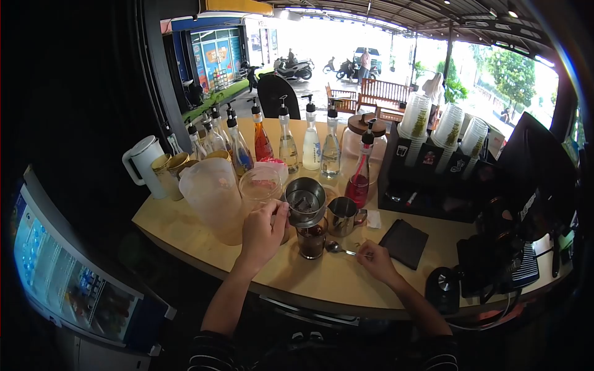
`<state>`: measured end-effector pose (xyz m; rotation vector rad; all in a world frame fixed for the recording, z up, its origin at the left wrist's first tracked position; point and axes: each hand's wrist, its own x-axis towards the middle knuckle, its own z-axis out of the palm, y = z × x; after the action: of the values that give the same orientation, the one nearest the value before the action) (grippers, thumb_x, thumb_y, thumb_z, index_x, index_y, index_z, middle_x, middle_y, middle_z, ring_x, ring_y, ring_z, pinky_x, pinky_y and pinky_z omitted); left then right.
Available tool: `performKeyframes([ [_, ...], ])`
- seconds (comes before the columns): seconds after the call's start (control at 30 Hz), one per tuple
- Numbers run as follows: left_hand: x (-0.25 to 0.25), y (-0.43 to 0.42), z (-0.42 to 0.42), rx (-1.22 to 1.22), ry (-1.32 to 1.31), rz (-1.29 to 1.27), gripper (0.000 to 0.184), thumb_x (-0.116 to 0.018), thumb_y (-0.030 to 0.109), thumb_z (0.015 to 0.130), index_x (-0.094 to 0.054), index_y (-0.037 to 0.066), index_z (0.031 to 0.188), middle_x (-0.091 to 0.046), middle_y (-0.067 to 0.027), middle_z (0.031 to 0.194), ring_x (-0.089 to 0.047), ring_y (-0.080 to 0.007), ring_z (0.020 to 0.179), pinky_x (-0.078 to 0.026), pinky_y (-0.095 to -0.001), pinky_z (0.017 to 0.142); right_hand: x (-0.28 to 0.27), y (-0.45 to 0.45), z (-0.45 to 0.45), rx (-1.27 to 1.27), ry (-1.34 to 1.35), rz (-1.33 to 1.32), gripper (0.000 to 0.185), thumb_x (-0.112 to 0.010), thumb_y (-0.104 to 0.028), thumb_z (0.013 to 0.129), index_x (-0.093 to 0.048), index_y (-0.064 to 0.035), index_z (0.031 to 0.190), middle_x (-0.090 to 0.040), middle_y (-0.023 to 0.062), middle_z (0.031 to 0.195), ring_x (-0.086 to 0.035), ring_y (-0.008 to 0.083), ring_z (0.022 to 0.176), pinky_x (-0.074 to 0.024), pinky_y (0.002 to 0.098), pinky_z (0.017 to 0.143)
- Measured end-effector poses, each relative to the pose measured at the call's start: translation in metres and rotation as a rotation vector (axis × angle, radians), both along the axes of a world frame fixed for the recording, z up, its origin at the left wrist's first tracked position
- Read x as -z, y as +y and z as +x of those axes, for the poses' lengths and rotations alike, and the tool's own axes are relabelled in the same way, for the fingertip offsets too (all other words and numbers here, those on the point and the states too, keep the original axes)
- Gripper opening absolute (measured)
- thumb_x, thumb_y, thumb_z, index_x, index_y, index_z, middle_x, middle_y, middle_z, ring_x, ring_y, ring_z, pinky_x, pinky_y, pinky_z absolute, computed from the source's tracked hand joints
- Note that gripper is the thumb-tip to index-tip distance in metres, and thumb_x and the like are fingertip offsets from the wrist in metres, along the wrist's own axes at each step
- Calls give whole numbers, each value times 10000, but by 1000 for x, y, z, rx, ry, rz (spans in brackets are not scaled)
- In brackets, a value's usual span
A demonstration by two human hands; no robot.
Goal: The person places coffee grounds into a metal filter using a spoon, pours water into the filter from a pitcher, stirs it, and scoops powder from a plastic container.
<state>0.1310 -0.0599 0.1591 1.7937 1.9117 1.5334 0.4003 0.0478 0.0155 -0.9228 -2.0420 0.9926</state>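
My left hand [262, 234] is closed on the side of a round metal cup [305, 215], its thumb at the rim. Some dark pieces or reflections show inside the cup; I cannot make out which. Directly below it stands a clear glass [311, 242] with dark contents, partly covered by the cup. Just right of the glass is a small steel pitcher [341, 217]. My right hand [376, 261] pinches the handle of a metal spoon [334, 247], whose bowl is close to the tabletop beside the glass.
Pump bottles [288, 148] line the back of the wooden counter [185, 226]. A frosted plastic jug [213, 191] stands left, a dark folded cloth [405, 243] right. Stacked plastic cups [415, 117] rise from a black organizer [427, 185]; a red-liquid bottle [357, 188] stands before it.
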Motion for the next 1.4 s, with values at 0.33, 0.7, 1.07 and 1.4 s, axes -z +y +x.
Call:
performKeyframes([
  [0.33, 4, 0, 0, 13, 39, 34, 284, -504, 234, 946, -617, 12, 811, -603, -109, 660, -586, -276, 762, -451, -394, 689, -21, 27, -18, 181, 4, 517, 199, -619, -86, 842, -562, -19, 1021, -624, 158, 910, -637, 283, 806, -488, 358, 711],
  [0.7, 9, 3, 3, 49, -7, 53, 266, -536, 238, 930, -624, 3, 839, -562, -126, 645, -560, -265, 688, -433, -384, 625, 1, 84, -34, -15, 266, -185, 151, -483, -174, 980, -522, -28, 999, -592, 46, 886, -582, 124, 826, -472, 281, 735],
  [1.07, 3, 7, 1, 64, 55, 17, 286, -545, 265, 921, -635, 8, 833, -553, -130, 604, -571, -265, 655, -434, -393, 589, -60, 86, -29, -67, 521, -112, 170, -537, -200, 967, -474, -92, 852, -469, -50, 760, -414, 35, 706, -341, 200, 656],
  [1.4, -1, 12, 0, 53, 77, -46, 315, -556, 270, 912, -638, -13, 800, -606, -163, 680, -589, -277, 665, -447, -368, 612, -171, 62, -34, -149, 437, -16, 119, -608, -68, 908, -495, -36, 887, -520, -38, 767, -523, 0, 736, -456, 184, 636],
])
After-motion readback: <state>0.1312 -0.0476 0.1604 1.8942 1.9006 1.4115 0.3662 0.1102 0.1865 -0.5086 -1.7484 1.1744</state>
